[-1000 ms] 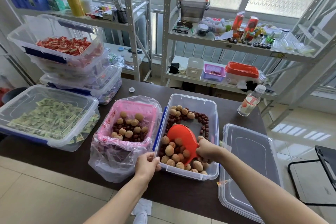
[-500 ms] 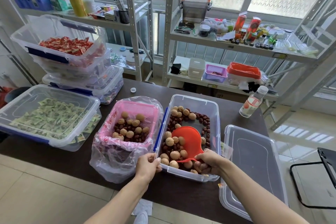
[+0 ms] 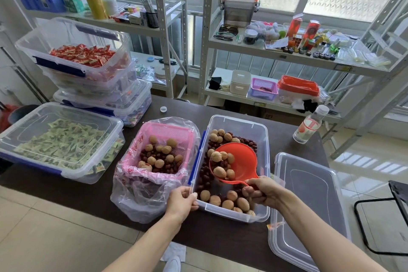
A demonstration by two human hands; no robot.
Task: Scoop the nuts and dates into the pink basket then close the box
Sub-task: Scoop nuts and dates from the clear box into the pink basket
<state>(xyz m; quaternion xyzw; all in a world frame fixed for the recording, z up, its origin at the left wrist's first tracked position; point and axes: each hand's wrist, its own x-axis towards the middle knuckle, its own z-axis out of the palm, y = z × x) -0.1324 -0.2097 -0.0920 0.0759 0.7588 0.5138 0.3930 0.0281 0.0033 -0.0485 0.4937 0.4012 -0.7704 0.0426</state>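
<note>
The right hand (image 3: pixel 262 192) has its fingers clenched on the handle of the red scoop (image 3: pixel 237 163), which sits loaded with a few nuts over the middle of the box (image 3: pixel 260 130). The pink basket (image 3: pixel 167 130) lies just to the left of the scoop, touching the box's long left wall, toward the bench's near edge. The left hand (image 3: pixel 182 202) grasps the box's near-left corner. The lid (image 3: pixel 309 205) lies to the right, by the bench's right edge.
</note>
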